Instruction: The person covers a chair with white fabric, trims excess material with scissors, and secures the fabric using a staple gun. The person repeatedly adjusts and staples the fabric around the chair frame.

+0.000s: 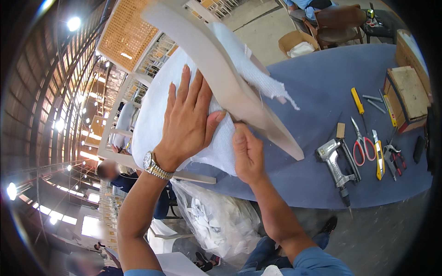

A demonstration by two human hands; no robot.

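Note:
A chair with a pale wooden frame and a woven cane back lies tipped on the blue table. Light blue ribbed fabric covers its seat, with frayed edges hanging loose beside the frame. My left hand, with a metal watch on the wrist, presses flat on the covered seat, fingers stretched out and thumb at a fold. Right of it, my right hand is closed on the fabric's edge, close under the wooden leg. The frame hides part of the seat beyond.
On the table's right lie a staple gun, red-handled scissors, a yellow utility knife, pliers and a yellow-handled screwdriver. A cardboard box stands behind them. Below the table edge is a clear bag of scraps.

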